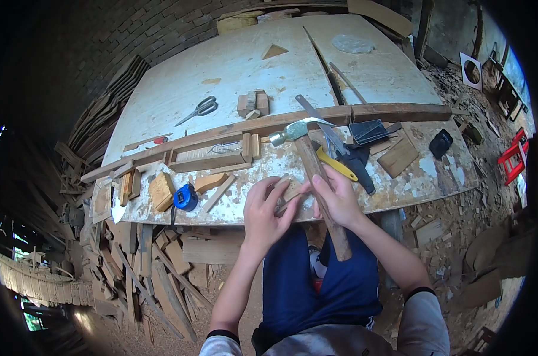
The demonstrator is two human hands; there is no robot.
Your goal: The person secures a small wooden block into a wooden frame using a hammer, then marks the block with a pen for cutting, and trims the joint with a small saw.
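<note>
My right hand is closed around the wooden handle of a claw hammer, whose metal head points away from me over the bench. My left hand pinches a small wooden piece at the front edge of the workbench, and the right fingertips reach to its other side. Just beyond my right hand lie a yellow-handled tool, a metal blade and a black-handled tool. To the left of my left hand are a thin wood strip and a blue tape measure.
A long wooden beam crosses the workbench. Beside it sit a rectangular wooden frame, scissors, a black box-like object and a dark object. Wood offcuts pile up below left. A red stool stands right.
</note>
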